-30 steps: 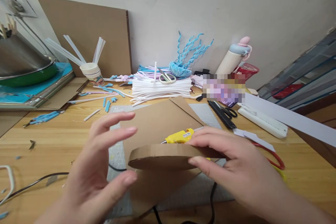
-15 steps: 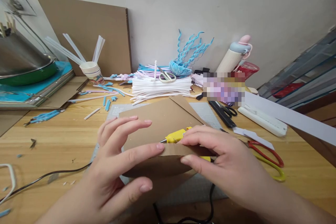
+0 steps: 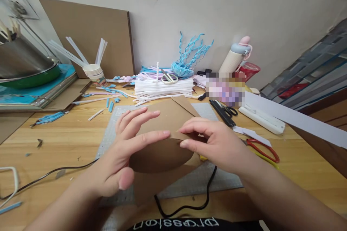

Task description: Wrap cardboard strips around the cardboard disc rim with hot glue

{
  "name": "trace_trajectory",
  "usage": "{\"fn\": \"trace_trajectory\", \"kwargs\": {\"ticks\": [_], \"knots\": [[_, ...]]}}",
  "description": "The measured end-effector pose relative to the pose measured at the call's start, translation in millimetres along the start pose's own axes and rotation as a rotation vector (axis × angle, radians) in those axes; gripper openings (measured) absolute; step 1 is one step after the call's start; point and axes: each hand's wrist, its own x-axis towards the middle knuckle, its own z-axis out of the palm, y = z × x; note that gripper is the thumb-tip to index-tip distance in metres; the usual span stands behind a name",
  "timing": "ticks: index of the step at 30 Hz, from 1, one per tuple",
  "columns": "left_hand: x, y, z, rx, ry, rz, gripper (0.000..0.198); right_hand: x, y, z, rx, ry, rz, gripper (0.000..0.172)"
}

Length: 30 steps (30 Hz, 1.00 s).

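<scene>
Both hands hold a round brown cardboard piece (image 3: 158, 155) just above a larger brown cardboard sheet (image 3: 165, 115) on the grey cutting mat (image 3: 108, 140). My left hand (image 3: 127, 148) grips its left rim, fingers on the top edge and thumb underneath. My right hand (image 3: 214, 142) pinches the top edge at the right between index finger and thumb. The piece is tilted so its flat underside faces me. A sliver of the yellow glue gun (image 3: 202, 158) peeks out below my right hand, and its black cord (image 3: 189, 202) trails toward me.
White straws (image 3: 165, 88) with small scissors on top lie behind. Blue curly pieces (image 3: 189, 57), a paper cup of strips (image 3: 93, 72), a leaning cardboard board (image 3: 86, 32), black scissors (image 3: 225, 112), red-handled scissors (image 3: 264, 149), a white power strip (image 3: 261, 119) and a bottle (image 3: 234, 57) ring the wooden table.
My left hand closed onto the round cardboard piece. Both hands tipped it up so its flat face shows, and my right hand now covers most of the glue gun.
</scene>
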Motion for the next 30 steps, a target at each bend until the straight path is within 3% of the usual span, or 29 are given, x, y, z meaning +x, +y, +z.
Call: {"fn": "trace_trajectory", "kwargs": {"ticks": [4, 7, 9, 12, 15, 17, 19, 21, 22, 25, 28, 30], "knots": [[0.7, -4.3, 3.4, -0.031, 0.032, 0.011, 0.087, -1.0, 0.8, -13.8, -0.152, 0.013, -0.087, 0.026], [0.7, -3.4, 2.5, -0.039, 0.029, -0.006, 0.087, 1.1, -4.8, -28.7, -0.327, 0.011, -0.272, 0.011], [0.6, -2.3, 1.9, -0.033, 0.031, -0.011, 0.088, 2.9, -10.5, -38.1, -0.487, 0.047, -0.410, 0.009], [0.2, -1.9, 1.9, -0.021, 0.039, -0.016, 0.089, 3.8, -18.6, -47.8, -0.705, 0.170, -0.527, 0.011], [-0.1, -2.6, 2.3, -0.009, 0.047, -0.014, 0.087, 4.3, -21.5, -47.3, -0.751, 0.363, -0.576, 0.001], [-0.3, -2.8, 2.2, -0.001, 0.047, -0.014, 0.087, 6.7, -18.9, -39.2, -0.637, 0.520, -0.547, 0.024], [-0.6, -3.1, 1.8, 0.001, 0.052, -0.014, 0.088, 11.1, -13.9, -26.0, -0.344, 0.630, -0.454, 0.055], [-1.3, -3.9, 1.5, -0.007, 0.056, -0.022, 0.089, 16.6, -9.3, -11.2, 0.100, 0.604, -0.322, 0.074], [-2.0, -4.6, 1.7, -0.018, 0.061, -0.031, 0.089, 19.1, -8.1, -4.5, 0.309, 0.551, -0.251, 0.076], [-4.9, -7.3, 3.0, -0.092, 0.076, -0.071, 0.088, 24.2, -11.3, 8.6, 0.660, 0.368, -0.117, 0.049], [-7.4, -4.7, 4.5, -0.213, 0.073, -0.117, 0.083, 25.5, -21.7, 10.2, 0.695, 0.254, -0.108, 0.019], [-7.5, 2.4, 3.6, -0.279, 0.080, -0.177, 0.077, 25.3, -28.4, 7.5, 0.678, 0.212, -0.129, 0.017]]}}
